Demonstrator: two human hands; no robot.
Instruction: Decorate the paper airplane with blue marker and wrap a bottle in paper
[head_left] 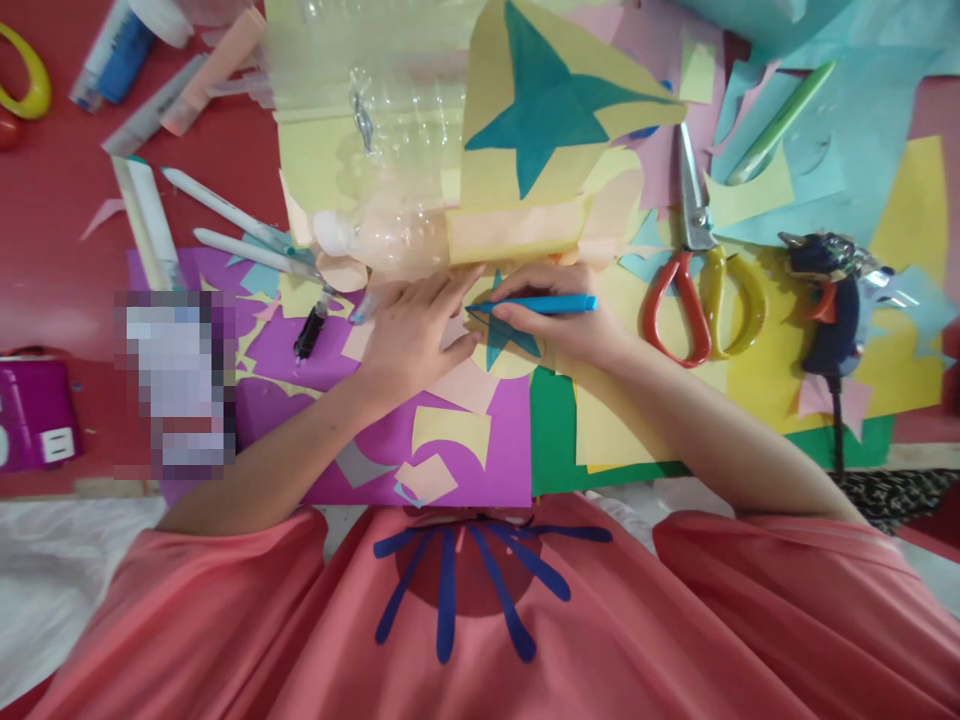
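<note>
My right hand (559, 305) pinches a blue marker (566, 304), its tip at the left side of a small teal star (504, 345) on a pale yellow paper piece. My left hand (416, 330) rests flat beside the star, fingers stretched out and thumb apart, pressing on the papers. Just beyond both hands lies a clear plastic bottle (401, 240) with a white cap. A larger teal star (536, 95) on yellow paper sits above it. Part of the small star is hidden under the right hand's fingers.
Scissors (694, 230) with red and yellow handles and a dark blue glue gun (836, 310) lie on the right. Purple paper (480, 480) with scraps is in front. Several white pens (225, 215), a black pen cap (310, 332) and a blurred-out object (180, 385) are on the left.
</note>
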